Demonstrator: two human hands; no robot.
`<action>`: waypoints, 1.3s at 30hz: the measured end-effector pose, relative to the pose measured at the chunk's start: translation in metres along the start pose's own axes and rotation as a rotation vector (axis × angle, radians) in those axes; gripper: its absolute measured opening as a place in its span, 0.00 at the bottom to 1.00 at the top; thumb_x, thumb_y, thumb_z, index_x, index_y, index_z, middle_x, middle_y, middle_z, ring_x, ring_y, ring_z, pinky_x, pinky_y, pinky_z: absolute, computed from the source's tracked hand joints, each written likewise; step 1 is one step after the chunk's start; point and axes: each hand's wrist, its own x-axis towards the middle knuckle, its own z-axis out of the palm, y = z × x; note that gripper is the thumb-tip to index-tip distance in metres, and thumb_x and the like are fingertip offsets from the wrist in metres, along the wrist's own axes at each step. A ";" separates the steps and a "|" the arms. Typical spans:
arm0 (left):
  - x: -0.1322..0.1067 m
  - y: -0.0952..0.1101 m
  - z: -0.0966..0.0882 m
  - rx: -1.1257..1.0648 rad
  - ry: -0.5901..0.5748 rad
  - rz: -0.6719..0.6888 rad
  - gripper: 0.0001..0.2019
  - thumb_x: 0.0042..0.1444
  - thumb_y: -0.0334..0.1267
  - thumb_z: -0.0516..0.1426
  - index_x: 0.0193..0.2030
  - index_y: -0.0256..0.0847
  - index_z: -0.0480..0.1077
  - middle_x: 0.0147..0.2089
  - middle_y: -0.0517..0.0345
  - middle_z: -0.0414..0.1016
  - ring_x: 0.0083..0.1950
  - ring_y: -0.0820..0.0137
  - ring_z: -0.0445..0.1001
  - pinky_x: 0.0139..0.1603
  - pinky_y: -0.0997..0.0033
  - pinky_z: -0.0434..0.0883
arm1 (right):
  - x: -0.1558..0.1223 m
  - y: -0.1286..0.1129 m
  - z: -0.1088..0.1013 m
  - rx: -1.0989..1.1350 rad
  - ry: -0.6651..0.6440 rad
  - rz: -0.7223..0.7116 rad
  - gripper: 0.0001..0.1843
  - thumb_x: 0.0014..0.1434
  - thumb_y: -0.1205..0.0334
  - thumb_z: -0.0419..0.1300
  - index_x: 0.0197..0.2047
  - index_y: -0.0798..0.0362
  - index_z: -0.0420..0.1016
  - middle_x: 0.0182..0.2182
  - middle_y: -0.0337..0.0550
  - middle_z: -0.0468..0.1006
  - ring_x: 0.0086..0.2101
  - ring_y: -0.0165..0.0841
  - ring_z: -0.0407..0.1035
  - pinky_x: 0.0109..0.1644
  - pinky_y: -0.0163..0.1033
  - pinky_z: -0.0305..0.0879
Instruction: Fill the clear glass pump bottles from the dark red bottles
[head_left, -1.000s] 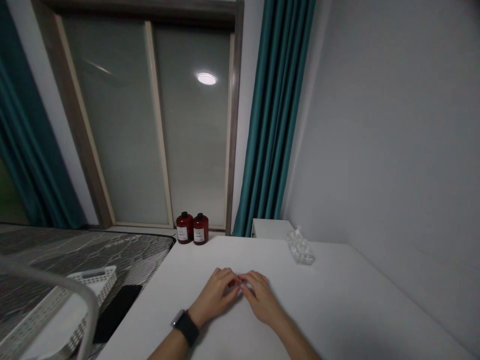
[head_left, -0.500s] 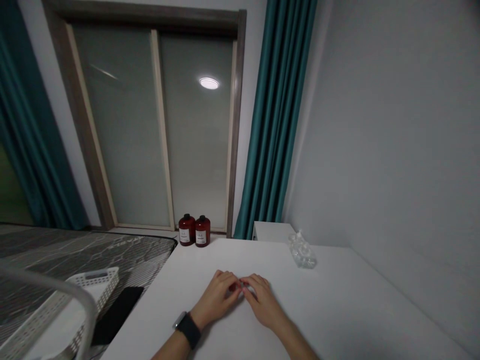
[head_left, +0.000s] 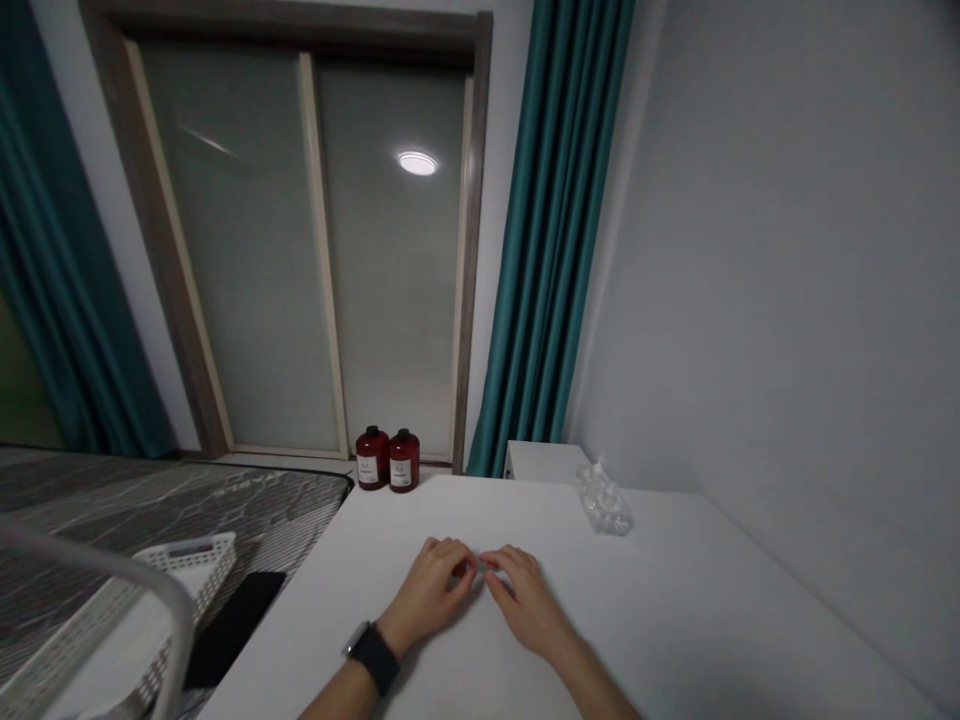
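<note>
Over the white table [head_left: 450, 510] my two hands are close together with curled fingers. My left hand [head_left: 435, 585], with a dark watch [head_left: 373, 657] on its wrist, is bent so that thumb and forefinger meet in a pinch. Facing it, my right hand [head_left: 523, 603] has thumb and forefinger drawn toward each other, its fingertips just beside the left ones. Whatever lies between the fingertips is too small to make out. Beyond the right hand lies a clear plastic bag [head_left: 604, 503] with see-through contents.
Two dark red bottles [head_left: 373, 460] with black caps and white labels stand at the table's far left corner. A white perforated basket [head_left: 214, 575] and a black flat object [head_left: 236, 630] are left of the table. A white cabinet [head_left: 546, 460] stands behind it.
My hands have drawn slightly apart at the fingertips, which were touching or nearly so before. The bag and bottles stay where they were.
</note>
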 end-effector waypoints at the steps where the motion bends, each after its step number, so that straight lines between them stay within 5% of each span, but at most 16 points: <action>1: 0.000 0.000 0.000 0.004 -0.003 -0.004 0.06 0.64 0.31 0.53 0.38 0.41 0.71 0.36 0.58 0.78 0.39 0.65 0.74 0.44 0.63 0.62 | 0.000 -0.001 0.000 -0.003 0.003 -0.001 0.13 0.64 0.68 0.55 0.49 0.51 0.76 0.43 0.45 0.80 0.47 0.40 0.72 0.56 0.46 0.62; 13: 0.000 0.005 -0.003 0.021 -0.016 0.029 0.07 0.64 0.31 0.52 0.36 0.41 0.70 0.34 0.58 0.77 0.38 0.66 0.74 0.43 0.64 0.62 | 0.001 -0.009 -0.002 -0.069 0.039 -0.011 0.09 0.62 0.72 0.54 0.35 0.51 0.72 0.34 0.40 0.76 0.38 0.36 0.71 0.47 0.41 0.63; 39: 0.000 0.020 -0.010 -0.040 0.020 0.052 0.07 0.64 0.32 0.52 0.37 0.41 0.71 0.34 0.57 0.76 0.37 0.66 0.73 0.42 0.65 0.64 | -0.002 -0.011 -0.014 -0.048 0.046 -0.007 0.10 0.62 0.72 0.55 0.40 0.50 0.74 0.36 0.41 0.78 0.42 0.37 0.72 0.50 0.44 0.63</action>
